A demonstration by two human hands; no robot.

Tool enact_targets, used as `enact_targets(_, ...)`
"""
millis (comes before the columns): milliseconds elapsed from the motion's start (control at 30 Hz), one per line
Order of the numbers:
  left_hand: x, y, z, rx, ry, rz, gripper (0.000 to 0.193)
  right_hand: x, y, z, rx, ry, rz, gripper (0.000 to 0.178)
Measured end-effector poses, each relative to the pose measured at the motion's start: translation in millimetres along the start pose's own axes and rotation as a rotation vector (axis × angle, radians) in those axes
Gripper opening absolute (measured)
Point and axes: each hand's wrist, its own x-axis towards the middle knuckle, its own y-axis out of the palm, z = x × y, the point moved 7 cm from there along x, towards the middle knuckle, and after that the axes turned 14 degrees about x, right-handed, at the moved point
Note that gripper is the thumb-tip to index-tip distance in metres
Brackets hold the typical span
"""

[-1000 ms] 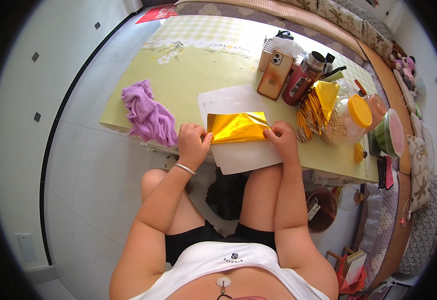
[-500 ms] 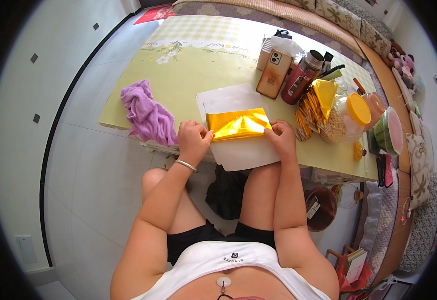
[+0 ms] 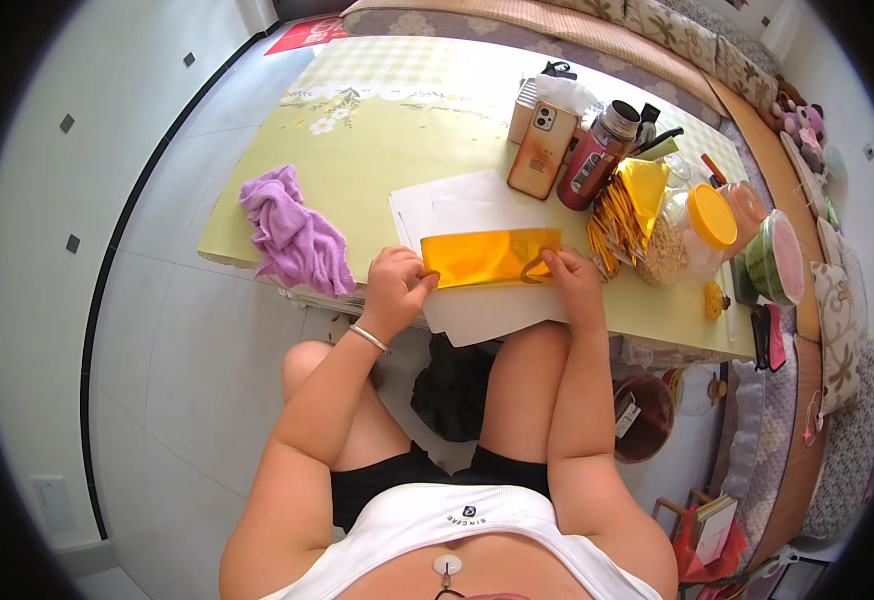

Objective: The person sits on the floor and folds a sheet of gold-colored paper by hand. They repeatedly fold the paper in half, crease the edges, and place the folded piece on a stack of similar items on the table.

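A strip of shiny gold foil paper (image 3: 487, 257) stretches between my two hands above white paper sheets (image 3: 497, 312) at the table's near edge. My left hand (image 3: 397, 285) pinches the foil's lower left corner between thumb and fingers. At the right end, my right hand (image 3: 569, 280) grips the foil the same way, and its thumb and finger reflect in the glossy surface. The sheets lie loosely stacked, partly hidden under the foil, and jut over the table edge.
Left of my hands lies a crumpled purple towel (image 3: 292, 232) on the table (image 3: 377, 150). To the right stand a phone (image 3: 542, 155), a red thermos (image 3: 597, 160), a bundle of folded gold foil pieces (image 3: 617, 222), and a clear jar with a yellow lid (image 3: 712, 217). A bin (image 3: 643, 415) sits below.
The foil has shifted slightly right and now lies flatter and more level. Its bright glare has faded to an even orange-gold. My right hand has moved a little right.
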Motion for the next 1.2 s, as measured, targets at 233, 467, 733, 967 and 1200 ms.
enact_targets(233,-4.3,4.5,-3.7,0.111,-0.061,-0.066,0.020,-1.6,11.0,13.6,-0.499,-0.213,0.000,0.031)
enact_targets(467,0.2,11.0,-2.4,0.210,-0.121,-0.075,0.022,-5.2,7.3,11.8,-0.637,-0.263,-0.114,0.026)
enact_targets(733,4.2,8.6,-7.7,0.241,-0.138,-0.119,0.022,-9.3,12.7,20.9,-0.819,-0.179,-0.133,0.021)
enact_targets(967,2.1,16.6,-2.5,0.270,-0.116,-0.140,0.020,-9.7,9.4,19.1,-0.782,-0.223,-0.134,0.020)
enact_targets(1200,8.3,20.3,-2.7,0.326,-0.141,-0.089,0.025,-10.1,11.6,23.7,-0.799,-0.191,-0.118,0.022)
